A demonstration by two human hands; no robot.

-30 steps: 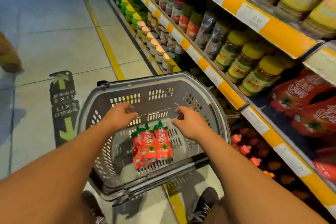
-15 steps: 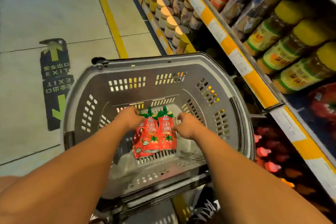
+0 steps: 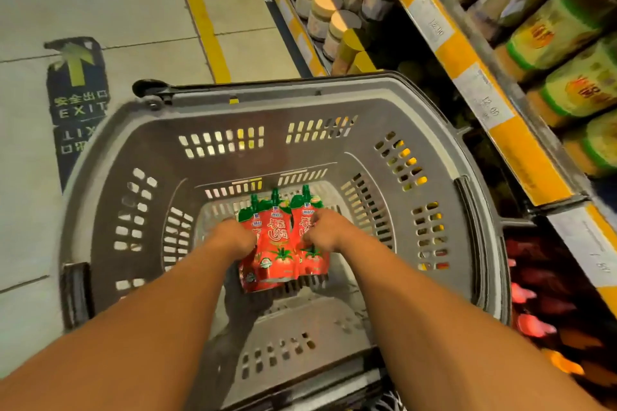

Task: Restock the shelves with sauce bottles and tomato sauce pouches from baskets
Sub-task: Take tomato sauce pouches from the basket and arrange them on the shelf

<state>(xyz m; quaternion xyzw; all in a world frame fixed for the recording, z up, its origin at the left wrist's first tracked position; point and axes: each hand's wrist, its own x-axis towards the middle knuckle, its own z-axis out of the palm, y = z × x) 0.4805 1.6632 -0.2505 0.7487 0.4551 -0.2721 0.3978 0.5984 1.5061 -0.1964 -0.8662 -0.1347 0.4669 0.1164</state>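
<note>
Head view: both hands reach into a grey basket standing beside the shelves.
Pouches: tomato sauce pouches lie overlapped on the basket floor.
Hands: left hand and right hand clasp the stack's edges.
Risk: slick overlapped pouches may slide apart and drop on lifting.

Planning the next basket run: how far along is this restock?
Done: red pouches already lie on the lower shelf beside the grey basket. In hand: left hand and right hand are on the last tomato sauce pouches at the basket bottom. Left: lifting and shelving those; no sauce bottles show in the basket.
</note>
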